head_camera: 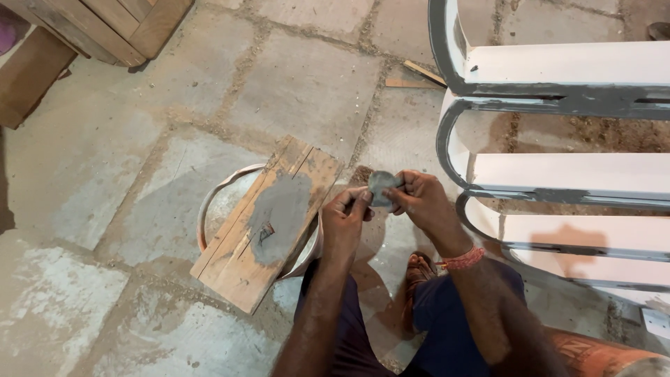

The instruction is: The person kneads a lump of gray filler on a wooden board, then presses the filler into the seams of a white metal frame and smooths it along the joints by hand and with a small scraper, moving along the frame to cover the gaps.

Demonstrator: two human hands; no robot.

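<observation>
Hands: our left hand (347, 218) and right hand (417, 199) are pinching a grey putty lump (383, 187) between their fingers.
Board: we are keeping grey putty spread on the wooden board (269, 223) over the bucket (222, 202).
Furniture: the white furniture (558, 167) is showing grey filled edges, lower ones partly bare.

Left hand (347, 213) and right hand (419, 199) together, fingers apparently pinched, forearms extended

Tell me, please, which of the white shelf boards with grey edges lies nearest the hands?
The lowest white shelf board, right beside the right hand; the other two sit farther up.
</observation>
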